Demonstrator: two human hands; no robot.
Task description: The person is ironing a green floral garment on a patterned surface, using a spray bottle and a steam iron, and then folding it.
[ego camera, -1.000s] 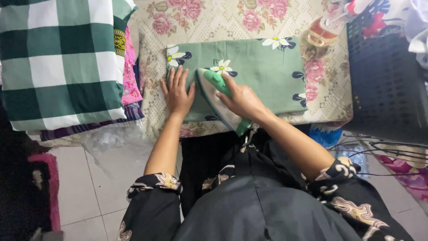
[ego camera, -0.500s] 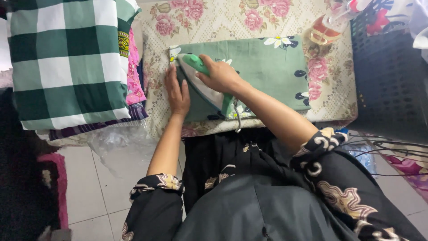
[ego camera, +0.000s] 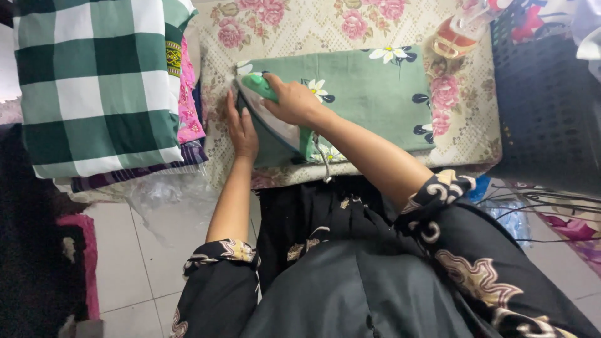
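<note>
Iron (ego camera: 270, 119) sits on the green flowered cloth (ego camera: 369, 94), right hand (ego camera: 293, 101) closed around its handle; left hand (ego camera: 241, 130) lies open, flat on the cloth's left edge.

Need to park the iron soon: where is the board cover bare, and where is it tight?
Bare floral board cover runs along the far edge, beyond the green flowered cloth. A strip lies right of that cloth, below the clear orange-capped bottle. Crowded on the left: left hand, right hand on the green-and-white iron, beside the green checked folded stack.
</note>
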